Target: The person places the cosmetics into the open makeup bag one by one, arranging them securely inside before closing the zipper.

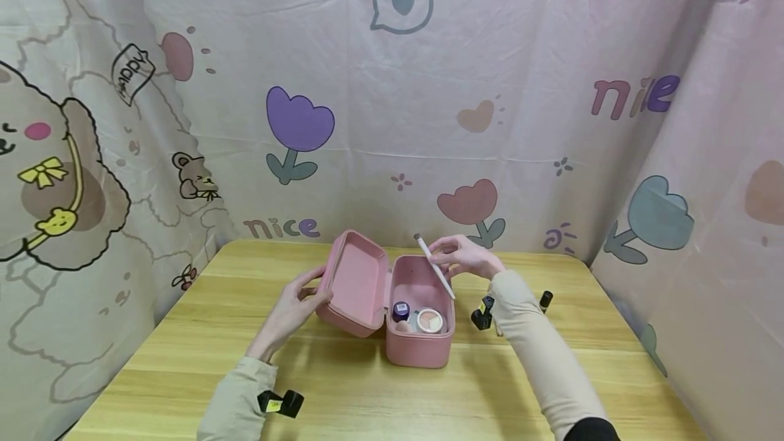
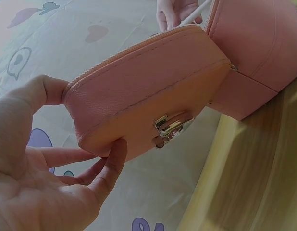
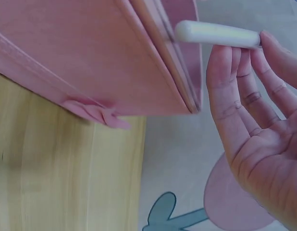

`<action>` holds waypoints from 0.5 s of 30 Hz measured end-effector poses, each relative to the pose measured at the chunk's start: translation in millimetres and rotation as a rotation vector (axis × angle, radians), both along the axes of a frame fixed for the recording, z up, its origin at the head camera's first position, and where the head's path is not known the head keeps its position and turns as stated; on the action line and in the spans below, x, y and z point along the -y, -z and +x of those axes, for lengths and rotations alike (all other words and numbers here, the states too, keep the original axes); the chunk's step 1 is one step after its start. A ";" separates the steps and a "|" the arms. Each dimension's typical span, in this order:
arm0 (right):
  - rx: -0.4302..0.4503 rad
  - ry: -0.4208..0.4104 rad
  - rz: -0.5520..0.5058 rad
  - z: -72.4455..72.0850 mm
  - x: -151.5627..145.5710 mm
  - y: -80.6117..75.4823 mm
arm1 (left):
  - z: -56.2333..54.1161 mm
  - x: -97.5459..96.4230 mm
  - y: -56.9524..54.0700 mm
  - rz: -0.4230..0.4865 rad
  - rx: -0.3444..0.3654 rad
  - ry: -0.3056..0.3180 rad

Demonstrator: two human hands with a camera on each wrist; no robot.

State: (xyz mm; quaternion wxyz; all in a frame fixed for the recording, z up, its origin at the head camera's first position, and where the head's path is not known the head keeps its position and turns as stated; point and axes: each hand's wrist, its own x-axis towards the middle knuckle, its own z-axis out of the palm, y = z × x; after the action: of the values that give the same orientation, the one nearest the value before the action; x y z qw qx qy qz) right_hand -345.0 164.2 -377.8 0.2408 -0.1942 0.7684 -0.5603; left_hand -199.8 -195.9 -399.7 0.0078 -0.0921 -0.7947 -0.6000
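Note:
A pink zip-up cosmetic case stands on the table with its lid swung out to the left. My left hand pinches the lid's outer corner, thumb at the zipper edge and fingers under its outer face. A gold clasp shows on that face. Over the case's right rim, my right hand pinches a slim white makeup brush. Its dark tip points up and its rounded white end slants down by the rim. Inside the case lie a dark jar, a round tricolour compact and a beige sponge.
To the right of the case, a black-capped tube lies partly behind my right sleeve. A black wrist camera sits beside that sleeve. A patterned curtain hangs behind the wooden table.

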 end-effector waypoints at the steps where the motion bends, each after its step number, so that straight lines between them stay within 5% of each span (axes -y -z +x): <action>1: 0.000 -0.005 0.003 0.1 2.3 0.3 | -0.2 -0.1 0.0 -0.001 0.000 0.000; 15: -0.064 -0.025 0.096 0.1 21.0 4.4 | -0.8 -0.5 0.3 -0.002 -0.010 -0.002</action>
State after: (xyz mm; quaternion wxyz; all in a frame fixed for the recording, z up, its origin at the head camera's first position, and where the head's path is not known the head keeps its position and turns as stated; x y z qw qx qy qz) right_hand -344.9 143.2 -382.2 0.2321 -0.2096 0.7993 -0.5131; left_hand -200.7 -195.5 -399.9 0.0122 -0.0944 -0.7954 -0.5986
